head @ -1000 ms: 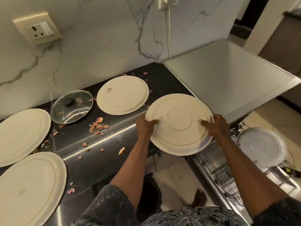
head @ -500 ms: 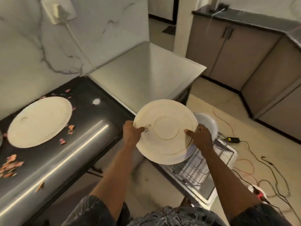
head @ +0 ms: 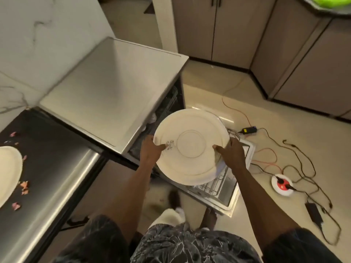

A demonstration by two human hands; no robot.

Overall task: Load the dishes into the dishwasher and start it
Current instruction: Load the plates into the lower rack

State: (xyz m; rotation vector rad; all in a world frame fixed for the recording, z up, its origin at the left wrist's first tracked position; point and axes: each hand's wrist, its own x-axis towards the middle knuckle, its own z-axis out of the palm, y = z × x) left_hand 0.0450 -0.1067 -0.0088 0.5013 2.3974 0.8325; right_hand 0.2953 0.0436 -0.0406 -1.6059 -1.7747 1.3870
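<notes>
The cream plate [head: 191, 149], underside up, is held over the wire rack [head: 216, 185] pulled out of the open dishwasher [head: 114, 88]. The left hand [head: 151, 151] grips its left rim, thumb on top beside a small printed label. The right hand [head: 230, 154] grips the right rim likewise. Another plate [head: 8, 171] lies on the dark counter [head: 49, 164] to the left.

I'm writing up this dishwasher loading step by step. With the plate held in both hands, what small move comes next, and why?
Probably lower the plate, tipping it on edge, into the rack: the left hand and right hand grip its opposite rims, and it is bottom up above the pulled-out rack, not yet slotted.
</notes>
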